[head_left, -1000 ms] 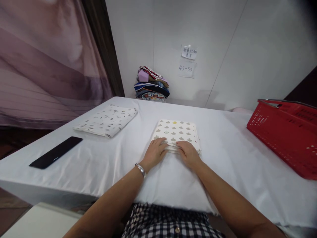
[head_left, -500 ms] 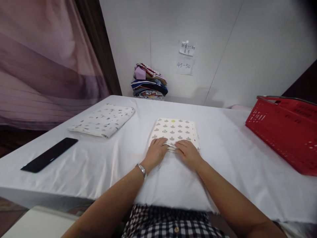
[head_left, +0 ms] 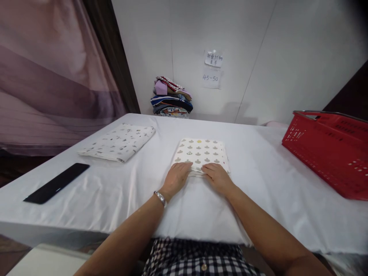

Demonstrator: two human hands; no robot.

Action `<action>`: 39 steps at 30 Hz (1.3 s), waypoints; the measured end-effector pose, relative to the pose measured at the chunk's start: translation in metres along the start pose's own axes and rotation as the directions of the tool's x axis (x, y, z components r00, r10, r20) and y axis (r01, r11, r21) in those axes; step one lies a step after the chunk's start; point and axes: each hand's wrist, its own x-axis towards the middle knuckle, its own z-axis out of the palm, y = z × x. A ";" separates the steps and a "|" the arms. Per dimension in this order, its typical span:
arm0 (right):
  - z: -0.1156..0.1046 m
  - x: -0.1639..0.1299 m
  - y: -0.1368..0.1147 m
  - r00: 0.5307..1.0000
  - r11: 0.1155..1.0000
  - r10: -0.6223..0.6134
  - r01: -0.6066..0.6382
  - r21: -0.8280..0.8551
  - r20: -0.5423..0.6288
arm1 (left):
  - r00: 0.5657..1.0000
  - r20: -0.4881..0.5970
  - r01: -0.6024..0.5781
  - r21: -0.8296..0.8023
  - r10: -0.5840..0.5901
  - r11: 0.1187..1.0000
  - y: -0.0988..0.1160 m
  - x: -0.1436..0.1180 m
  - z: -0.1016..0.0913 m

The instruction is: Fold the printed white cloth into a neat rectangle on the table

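Observation:
A folded white cloth (head_left: 202, 151) printed with rows of grey mushroom-like shapes and one yellow figure lies in front of me. My left hand (head_left: 178, 174) rests on its near left corner, fingers stretched out over the top. On the near right corner lies my right hand (head_left: 217, 176), fingers pointing left and flat on the fabric. Both thumbs are partly hidden. Between the hands, the stacked layers of the near edge show.
Farther left lies another folded white cloth (head_left: 120, 142) with small grey prints. A black flat slab (head_left: 57, 183) sits nearer me. A red basket (head_left: 324, 153) stands at the right. Piled fabrics (head_left: 171, 97) rise by the wall beyond the white-covered table (head_left: 253, 184).
The near edge of the cloth between my hands lies flatter than before. My left hand has shifted slightly left and down in the view, which itself has moved a little.

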 end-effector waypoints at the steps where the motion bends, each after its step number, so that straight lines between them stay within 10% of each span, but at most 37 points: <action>1: -0.004 -0.003 0.002 1.000 1.000 0.016 -0.015 -0.014 0.008 | 1.000 0.016 -0.010 0.007 0.010 1.000 -0.001 0.000 0.000; 11: -0.019 -0.049 0.024 0.986 0.965 0.168 -0.160 -0.207 0.022 | 0.991 0.081 -0.116 0.085 0.109 0.990 -0.007 0.001 -0.002; 16: -0.015 -0.036 0.008 0.989 0.960 0.129 -0.142 -0.242 -0.071 | 0.987 0.062 -0.156 0.092 0.150 0.984 -0.013 -0.001 0.002; 22: -0.011 -0.033 0.002 0.978 0.975 0.171 -0.150 -0.166 0.116 | 0.992 0.005 -0.124 0.067 0.124 0.990 -0.010 -0.001 0.000; 30: -0.024 0.018 -0.026 0.979 0.987 0.159 -0.158 -0.012 0.125 | 0.972 0.184 -0.157 0.044 0.146 0.987 0.015 0.012 0.010; 35: -0.012 0.028 -0.013 0.944 0.975 0.201 -0.219 0.040 0.260 | 0.967 0.190 -0.178 0.030 0.169 0.984 0.011 0.007 0.021; 39: -0.009 0.029 0.015 0.965 0.967 0.226 -0.239 0.087 0.133 | 0.965 0.208 -0.170 0.036 0.159 0.985 0.008 0.006 0.020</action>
